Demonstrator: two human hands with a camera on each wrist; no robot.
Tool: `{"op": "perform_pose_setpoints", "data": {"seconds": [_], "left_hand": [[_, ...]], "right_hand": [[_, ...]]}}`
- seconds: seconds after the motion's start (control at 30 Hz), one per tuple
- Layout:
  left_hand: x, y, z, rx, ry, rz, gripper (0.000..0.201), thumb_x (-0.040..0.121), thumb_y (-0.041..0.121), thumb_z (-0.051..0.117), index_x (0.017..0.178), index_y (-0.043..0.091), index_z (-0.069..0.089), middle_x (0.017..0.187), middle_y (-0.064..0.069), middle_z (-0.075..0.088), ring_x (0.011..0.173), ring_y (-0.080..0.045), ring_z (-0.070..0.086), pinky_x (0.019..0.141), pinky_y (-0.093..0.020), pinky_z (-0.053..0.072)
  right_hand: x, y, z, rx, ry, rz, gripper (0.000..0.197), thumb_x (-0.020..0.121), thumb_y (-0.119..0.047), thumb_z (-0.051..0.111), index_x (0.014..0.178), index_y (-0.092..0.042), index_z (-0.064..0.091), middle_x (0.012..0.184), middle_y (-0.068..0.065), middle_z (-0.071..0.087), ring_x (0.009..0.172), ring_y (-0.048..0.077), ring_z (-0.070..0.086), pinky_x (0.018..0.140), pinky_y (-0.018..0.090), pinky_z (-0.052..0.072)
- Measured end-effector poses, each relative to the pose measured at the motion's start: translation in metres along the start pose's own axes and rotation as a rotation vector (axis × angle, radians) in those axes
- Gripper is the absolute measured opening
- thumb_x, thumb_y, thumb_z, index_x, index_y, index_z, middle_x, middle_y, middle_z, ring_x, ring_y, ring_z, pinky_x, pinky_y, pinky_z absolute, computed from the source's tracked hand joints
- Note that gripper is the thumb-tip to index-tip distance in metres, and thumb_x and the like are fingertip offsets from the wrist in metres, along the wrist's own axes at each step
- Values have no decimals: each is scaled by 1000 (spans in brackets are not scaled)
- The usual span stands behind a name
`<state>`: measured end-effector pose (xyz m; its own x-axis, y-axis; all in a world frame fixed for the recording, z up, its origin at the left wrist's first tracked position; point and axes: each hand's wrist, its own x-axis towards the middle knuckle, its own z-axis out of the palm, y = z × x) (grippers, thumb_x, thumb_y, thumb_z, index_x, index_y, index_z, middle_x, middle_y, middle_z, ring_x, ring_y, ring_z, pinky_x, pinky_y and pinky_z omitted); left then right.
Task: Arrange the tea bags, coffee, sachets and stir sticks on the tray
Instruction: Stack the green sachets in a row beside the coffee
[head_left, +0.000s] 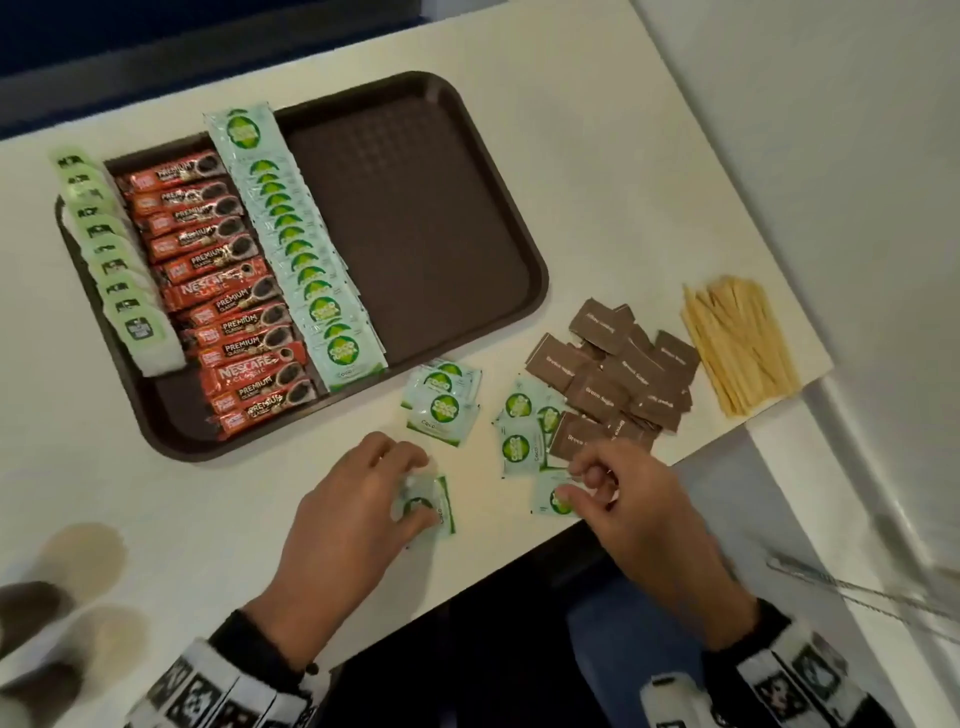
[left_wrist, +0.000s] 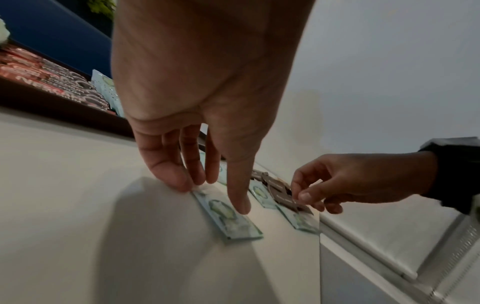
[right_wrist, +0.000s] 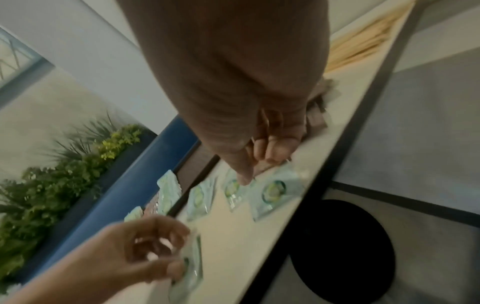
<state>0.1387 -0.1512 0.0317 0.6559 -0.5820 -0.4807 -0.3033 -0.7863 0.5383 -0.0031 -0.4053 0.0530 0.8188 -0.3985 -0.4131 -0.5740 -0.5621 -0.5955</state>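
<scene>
Your left hand (head_left: 353, 499) is down on the cream tabletop (head_left: 597, 171) near its front edge, fingers (left_wrist: 166, 174) curled over a small stack of pale green sachets with a round green logo (left_wrist: 228, 218); fingertips sit on the stack's far end and the thumb comes down on top of it. Your right hand (head_left: 628, 499) is just to the right, fingers (left_wrist: 306, 195) bent and pinching the edge of another single green sachet (head_left: 553, 499) that lies flat by the tabletop edge.

The dark brown plastic tray (head_left: 415, 218) sits further back. Its left half holds three neat rows: light green tea bags (head_left: 111, 260) on the far left, red Nescafe coffee sticks (head_left: 223, 291) in the middle, and a row of the same green sachets (head_left: 306, 260) beside them. The right half is bare tray.

Off the tray, more loose green sachets (head_left: 441, 408) lie just in front of it, a heap of brown sugar packets (head_left: 613, 369) is to their right, and the pale wooden stir sticks (head_left: 737, 343) are piled at the tabletop's right corner.
</scene>
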Motion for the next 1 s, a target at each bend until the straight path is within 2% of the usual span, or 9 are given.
{"op": "perform_pose_setpoints", "data": {"seconds": [0.07,0.13,0.2,0.33,0.43,0.5,0.63,0.8,1.0], "left_hand": [[3,0,5,30,-7,17,56,80,46,91,127,36,62,117,17,55,107,-12,61,76,-36,57],[6,1,8,32,-24,16,55,80,43,91,125,34,60,112,18,53,104,-12,60,76,-36,57],[8,1,10,20,-49,3,52,83,43,90,123,35,57,112,18,53,103,-10,58,79,-35,56],[13,2,6,-25,-58,21,32,89,41,85,110,36,63,106,18,53,101,-11,56,81,-34,53],[24,9,-5,39,74,142,25,85,32,89,100,32,69,104,12,55,100,-17,51,78,-35,46],[36,17,-12,156,187,238,31,78,29,94,98,29,71,110,5,59,103,-25,52,83,-43,48],[63,28,-21,323,268,363,54,71,28,98,118,24,71,127,-2,62,109,-32,53,87,-48,51],[75,24,-22,407,204,399,91,69,40,99,149,28,58,144,3,55,117,-27,47,93,-45,48],[76,19,-18,463,221,419,104,64,40,101,155,27,53,149,8,59,106,-25,46,85,-42,49]], "right_hand": [[-14,8,13,-49,2,61,21,93,-28,82,105,-28,65,103,-18,56,90,-2,61,69,10,47],[-21,11,25,-92,-11,74,26,96,-29,78,115,-30,60,114,-16,52,95,5,63,75,18,53],[-23,10,31,-121,-15,78,32,97,-26,76,121,-31,56,117,-15,50,103,12,61,80,36,60],[-19,2,27,-106,-64,124,40,96,-29,78,129,-35,55,112,-23,50,110,8,56,89,37,57],[-13,-5,24,-79,-108,148,43,97,-35,77,132,-36,54,110,-25,49,107,6,55,92,35,56],[-8,-10,24,-127,-132,133,46,99,-37,74,137,-36,49,120,-20,46,112,8,55,92,38,57],[4,-21,19,-337,-102,43,68,95,-43,77,148,-40,34,140,-14,26,129,11,44,86,35,61],[30,-29,7,-380,-82,-83,95,86,-43,86,161,-35,28,151,-12,21,137,16,29,95,36,59],[52,-21,-2,-586,-193,-221,111,83,-44,87,168,-32,17,165,-13,17,131,23,29,109,39,49]]}}
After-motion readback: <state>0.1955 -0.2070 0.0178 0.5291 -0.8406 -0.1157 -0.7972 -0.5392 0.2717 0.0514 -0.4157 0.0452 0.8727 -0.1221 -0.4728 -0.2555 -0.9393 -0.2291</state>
